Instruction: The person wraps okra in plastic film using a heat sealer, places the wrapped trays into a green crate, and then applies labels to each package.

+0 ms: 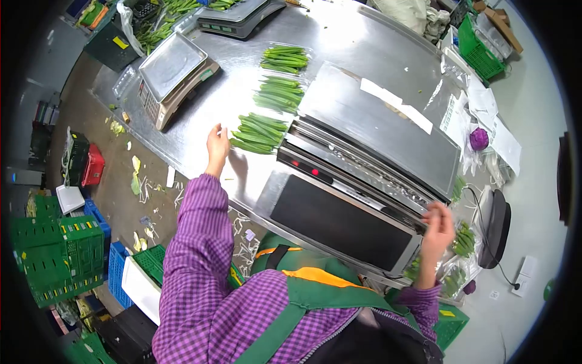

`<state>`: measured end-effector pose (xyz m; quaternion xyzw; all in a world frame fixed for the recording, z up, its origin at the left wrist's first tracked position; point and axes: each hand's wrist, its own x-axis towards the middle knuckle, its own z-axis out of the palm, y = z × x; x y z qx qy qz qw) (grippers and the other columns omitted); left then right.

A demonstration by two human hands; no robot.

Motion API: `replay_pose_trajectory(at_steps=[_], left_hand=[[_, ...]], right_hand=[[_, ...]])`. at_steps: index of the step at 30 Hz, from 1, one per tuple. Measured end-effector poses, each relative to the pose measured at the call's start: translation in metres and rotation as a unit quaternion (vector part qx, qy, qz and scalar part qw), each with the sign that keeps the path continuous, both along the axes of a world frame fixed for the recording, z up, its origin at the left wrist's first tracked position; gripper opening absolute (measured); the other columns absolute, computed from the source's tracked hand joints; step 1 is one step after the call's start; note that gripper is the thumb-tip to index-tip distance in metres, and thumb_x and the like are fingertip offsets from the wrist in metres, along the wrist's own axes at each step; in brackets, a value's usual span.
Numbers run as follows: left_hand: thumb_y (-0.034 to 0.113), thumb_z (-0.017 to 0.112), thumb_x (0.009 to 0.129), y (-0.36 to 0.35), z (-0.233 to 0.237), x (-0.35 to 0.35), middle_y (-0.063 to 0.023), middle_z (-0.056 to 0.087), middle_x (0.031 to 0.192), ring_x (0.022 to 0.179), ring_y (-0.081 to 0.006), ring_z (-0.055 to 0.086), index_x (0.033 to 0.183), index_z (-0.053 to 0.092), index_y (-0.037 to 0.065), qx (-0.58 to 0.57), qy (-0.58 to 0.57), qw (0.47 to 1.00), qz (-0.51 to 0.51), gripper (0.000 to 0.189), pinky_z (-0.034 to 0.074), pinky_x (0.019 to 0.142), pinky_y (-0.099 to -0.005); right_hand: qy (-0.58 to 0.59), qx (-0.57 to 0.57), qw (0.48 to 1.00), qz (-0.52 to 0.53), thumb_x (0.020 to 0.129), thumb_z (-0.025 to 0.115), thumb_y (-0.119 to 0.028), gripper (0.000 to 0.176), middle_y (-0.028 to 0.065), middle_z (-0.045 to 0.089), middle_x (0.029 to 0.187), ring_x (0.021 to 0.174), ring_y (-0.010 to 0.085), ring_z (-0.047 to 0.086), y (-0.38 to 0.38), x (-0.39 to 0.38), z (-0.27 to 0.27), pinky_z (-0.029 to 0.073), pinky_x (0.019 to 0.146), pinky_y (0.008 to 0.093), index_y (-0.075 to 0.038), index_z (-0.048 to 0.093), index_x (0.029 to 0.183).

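Note:
Three bundles of green okra lie in a column on the steel table, left of the wrapping machine: a near bundle (259,133), a middle one (279,94) and a far one (284,59). My left hand (218,142) is just left of the near bundle, its fingers apart and nothing in them. At the right end of the wrapping machine (342,219), my right hand (438,227) hovers near the roller edge, slightly blurred, fingers loosely spread. Clear film shows around the bundles.
A scale (176,70) stands on the left of the table (242,54), another scale (239,17) at the back. Right of the machine are a purple cabbage (479,139), papers and more packed greens (463,240). Green crates (60,249) stand at lower left.

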<state>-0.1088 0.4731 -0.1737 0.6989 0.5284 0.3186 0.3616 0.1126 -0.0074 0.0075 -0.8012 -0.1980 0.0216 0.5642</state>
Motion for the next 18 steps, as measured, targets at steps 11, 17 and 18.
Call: replay_pose_trajectory(at_steps=[11, 17, 18], left_hand=[[0.009, 0.061, 0.083, 0.094, -0.02, -0.034, -0.0094, 0.066, 0.085, 0.077, -0.0149, 0.06, 0.099, 0.063, -0.004, -0.185, 0.07, 0.965, -0.169, 0.021, 0.048, 0.071, -0.0279], [0.008, 0.063, 0.082, 0.11, -0.034, -0.113, -0.0072, 0.065, 0.086, 0.076, -0.0127, 0.059, 0.1, 0.063, -0.004, -0.241, 0.0, 0.964, -0.115, 0.022, 0.048, 0.069, -0.0259], [0.009, 0.064, 0.083, 0.108, -0.029, -0.118, -0.0072, 0.065, 0.087, 0.077, -0.0127, 0.059, 0.103, 0.062, -0.004, -0.23, 0.0, 0.967, -0.107, 0.024, 0.048, 0.069, -0.0257]], right_hand=[[0.11, -0.104, 0.933, 0.328, 0.085, 0.054, -0.006, 0.039, 0.0179, 0.052, 0.114, 0.104, 0.0269, 0.055, 0.308, -0.144, -0.078, 0.049, 0.082, 0.0339, 0.001, 0.049, 0.122], [0.2, -0.333, 0.879, 0.278, 0.08, 0.053, -0.005, 0.045, 0.0161, 0.059, 0.101, 0.089, 0.0283, 0.059, 0.399, -0.137, -0.198, 0.047, 0.078, 0.0375, 0.002, 0.047, 0.124], [0.201, -0.333, 0.877, 0.28, 0.08, 0.053, -0.005, 0.045, 0.0161, 0.059, 0.101, 0.089, 0.0283, 0.059, 0.4, -0.142, -0.195, 0.047, 0.078, 0.0375, 0.002, 0.047, 0.124]])
